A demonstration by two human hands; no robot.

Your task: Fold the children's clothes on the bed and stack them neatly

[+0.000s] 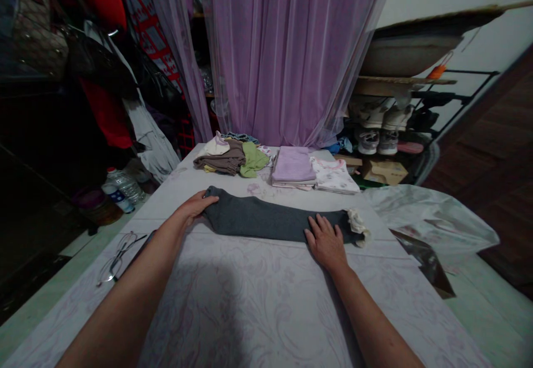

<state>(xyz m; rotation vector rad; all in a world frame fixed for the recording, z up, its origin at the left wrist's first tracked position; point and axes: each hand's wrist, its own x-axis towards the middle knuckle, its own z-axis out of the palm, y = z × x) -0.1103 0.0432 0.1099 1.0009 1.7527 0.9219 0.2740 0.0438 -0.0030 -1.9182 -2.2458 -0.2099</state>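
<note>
A dark grey garment (266, 219), folded into a long strip with a pale frilly end at its right, lies across the cloth-covered table (233, 301). My left hand (192, 207) rests on the strip's left end, fingers curled at the edge. My right hand (327, 242) lies flat on the right part, fingers spread.
Beyond the grey garment sit a brown and green clothes pile (231, 158), a folded lilac stack (293, 166) and a white patterned piece (334, 176). Glasses (117, 256) lie at the table's left edge. A water bottle (121, 188) stands on the floor left; a shoe rack (385, 129) stands right.
</note>
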